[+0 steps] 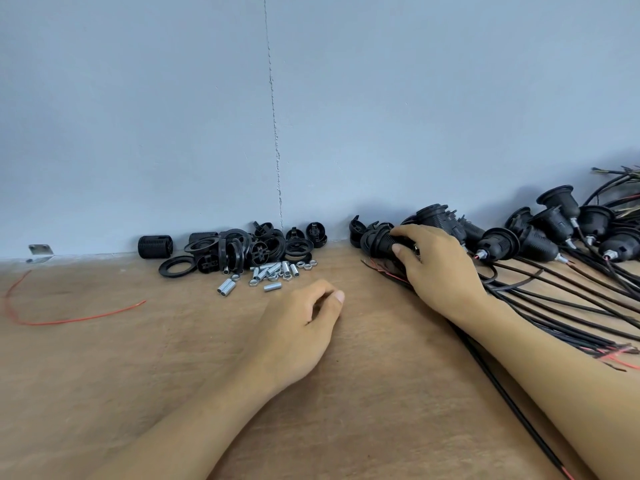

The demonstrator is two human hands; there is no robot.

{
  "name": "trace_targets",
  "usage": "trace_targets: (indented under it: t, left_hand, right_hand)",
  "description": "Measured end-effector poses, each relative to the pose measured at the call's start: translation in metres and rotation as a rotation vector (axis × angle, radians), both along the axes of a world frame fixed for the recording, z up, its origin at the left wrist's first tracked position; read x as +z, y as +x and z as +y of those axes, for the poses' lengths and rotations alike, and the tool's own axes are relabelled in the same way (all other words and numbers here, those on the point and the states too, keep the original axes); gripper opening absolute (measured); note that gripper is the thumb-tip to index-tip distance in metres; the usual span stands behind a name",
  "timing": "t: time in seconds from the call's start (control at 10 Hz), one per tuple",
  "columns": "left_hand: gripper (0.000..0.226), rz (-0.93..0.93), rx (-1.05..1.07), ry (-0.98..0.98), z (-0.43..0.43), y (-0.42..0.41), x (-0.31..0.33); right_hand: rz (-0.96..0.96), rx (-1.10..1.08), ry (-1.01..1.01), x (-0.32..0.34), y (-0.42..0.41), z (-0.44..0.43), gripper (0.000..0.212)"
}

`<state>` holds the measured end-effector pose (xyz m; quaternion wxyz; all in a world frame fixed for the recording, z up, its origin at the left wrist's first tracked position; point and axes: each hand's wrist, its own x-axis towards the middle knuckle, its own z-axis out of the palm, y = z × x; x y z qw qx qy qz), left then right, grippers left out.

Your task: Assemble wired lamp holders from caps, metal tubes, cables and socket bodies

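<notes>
My right hand point(436, 268) grips a black assembled lamp holder point(379, 241) lying on the wooden table point(138, 375), with its black cable point(512, 407) trailing under my forearm toward the front edge. My left hand point(298, 327) rests on the table with fingers loosely curled and holds nothing. Just beyond it lies a scatter of short metal tubes and nuts point(273, 270). Behind those sits a heap of black caps, rings and socket bodies point(242, 247) against the wall.
Several finished wired lamp holders point(540, 233) lie in a row at the right, their black cables point(571, 299) fanning toward the front right. A loose red wire point(69, 320) curls at the left. A small metal bracket point(40, 252) sits by the grey wall.
</notes>
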<state>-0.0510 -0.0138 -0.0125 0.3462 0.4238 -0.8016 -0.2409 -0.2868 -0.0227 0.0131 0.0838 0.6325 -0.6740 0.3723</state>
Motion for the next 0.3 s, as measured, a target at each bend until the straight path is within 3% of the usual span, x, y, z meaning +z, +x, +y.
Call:
trace_targets:
  t: [0.2, 0.3]
  left_hand:
    - [0.021, 0.007, 0.015, 0.008, -0.001, -0.0006, 0.0003]
    - [0.019, 0.024, 0.014, 0.019, -0.001, -0.0011, 0.0001]
  right_hand:
    - [0.037, 0.021, -0.008, -0.0038, 0.0008, -0.0013, 0.027]
    - [-0.068, 0.056, -0.031, -0.0004, 0.0039, 0.0003, 0.028]
